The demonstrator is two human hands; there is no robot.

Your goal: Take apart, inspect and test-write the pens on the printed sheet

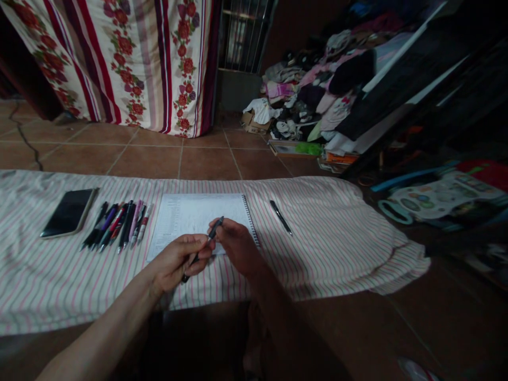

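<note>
A dark pen (207, 238) is held slantwise over a spiral notebook (186, 214) that lies on a striped cloth (325, 233). My left hand (178, 262) is closed round the pen's lower half. My right hand (236, 246) pinches its upper end between fingertips. Left of the notebook, several pens (119, 225) of different colours lie side by side. One black pen (281, 217) lies alone to the right of the notebook. A dark phone (68, 212) rests at the left of the cloth.
The cloth is spread on a brown tiled floor (206, 159). A flowered curtain (130, 58) hangs at the back left. A heap of clothes and boxes (313, 100) fills the back right. A plastic toy (432, 198) lies to the right.
</note>
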